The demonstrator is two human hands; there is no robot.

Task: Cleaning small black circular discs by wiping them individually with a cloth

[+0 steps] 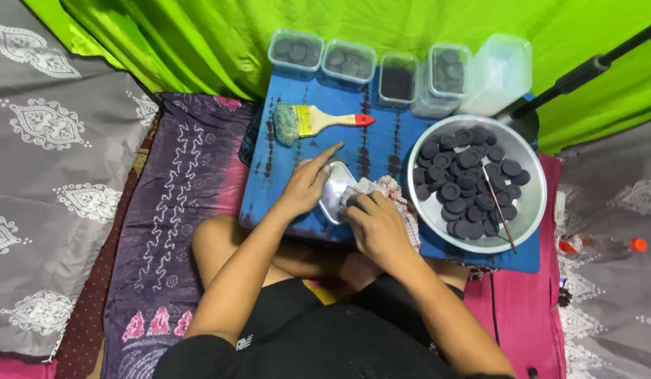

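My left hand point(306, 186) steadies a small clear plastic container point(336, 191) on a blue board point(381, 151), index finger stretched out. My right hand point(374, 221), just right of it, presses a crumpled cloth point(381, 188) into the container. Beyond my hands lies a paintbrush point(315, 121). Right of the cloth sits a metal bowl point(532, 189) of dark round discs point(466, 179). Lidded containers point(350, 60) line the far edge.
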